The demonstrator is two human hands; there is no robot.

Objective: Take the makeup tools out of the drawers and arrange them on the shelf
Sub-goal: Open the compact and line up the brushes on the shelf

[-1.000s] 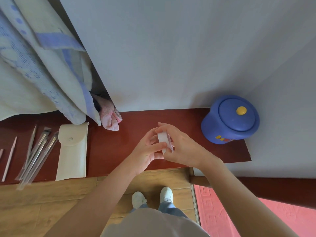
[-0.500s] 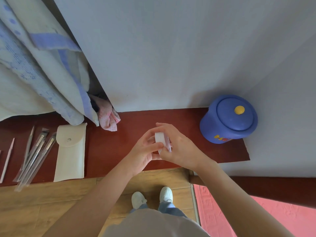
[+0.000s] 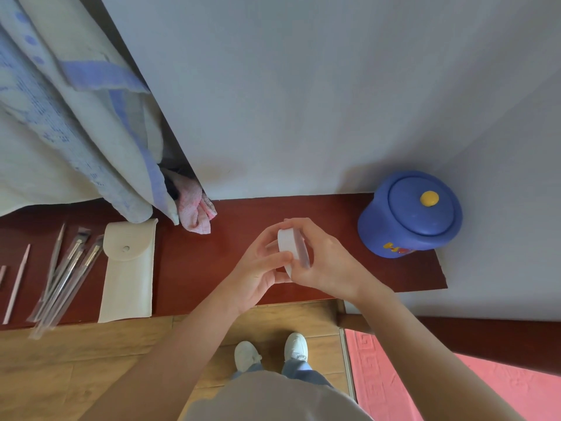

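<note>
White round case (image 3: 288, 247) on edge above shelf (image 3: 233, 226); brushes (image 3: 70, 268), pouch (image 3: 127, 281) lying flat.

A room in a home.
A dark red shelf (image 3: 230, 214) along a white wall (image 3: 303, 86), a wood-plank floor (image 3: 91, 354), a pink mat (image 3: 394, 375), hanging patterned cloth (image 3: 60, 117), makeup brushes (image 3: 66, 278), a cream pouch (image 3: 127, 268) and a blue lidded jar (image 3: 409, 214).

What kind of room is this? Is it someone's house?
Probably a room in a home, maybe a bedroom corner. Makeup brushes lie on a red wooden shelf against the wall, a patterned cloth hangs beside it, and the floor is wood.
</note>
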